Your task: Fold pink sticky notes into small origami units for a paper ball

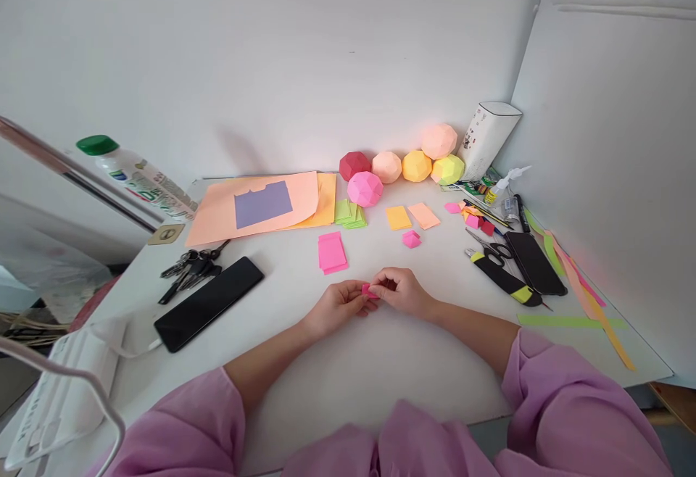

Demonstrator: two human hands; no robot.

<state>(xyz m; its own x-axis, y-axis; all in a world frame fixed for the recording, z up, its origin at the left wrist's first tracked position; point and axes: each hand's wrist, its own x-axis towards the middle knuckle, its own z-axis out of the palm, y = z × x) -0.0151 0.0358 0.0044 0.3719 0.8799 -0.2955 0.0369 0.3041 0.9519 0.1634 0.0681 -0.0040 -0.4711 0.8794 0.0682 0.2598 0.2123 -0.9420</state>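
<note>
Paper (367, 291) pinched by left hand (337, 308) and right hand (401, 293), green-capped bottle (142, 178), contents unclear

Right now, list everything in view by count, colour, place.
Table: one, white, centre
Faceted balls: six, multicoloured, back
Bottle: one, white, back left
Sheets: two visible, peach, orange, left
Cutout: one, purple, on sheets
Keys: bunch, dark, left
Phones: two, black, left, right
Power strip: one, white, left
Note stacks: four, mixed colours, centre
Folded pieces: several, multicoloured, centre right
Scissors, cutter, marker: one each, mostly dark, right
Nozzle bottle: one, white, yellow, right
Tall object: one, white, back right
Strips: several, multicoloured, right
Held paper: one, pink, centre
Sleeves: two, purple, front
Left hand, right hand: one each, centre
</note>
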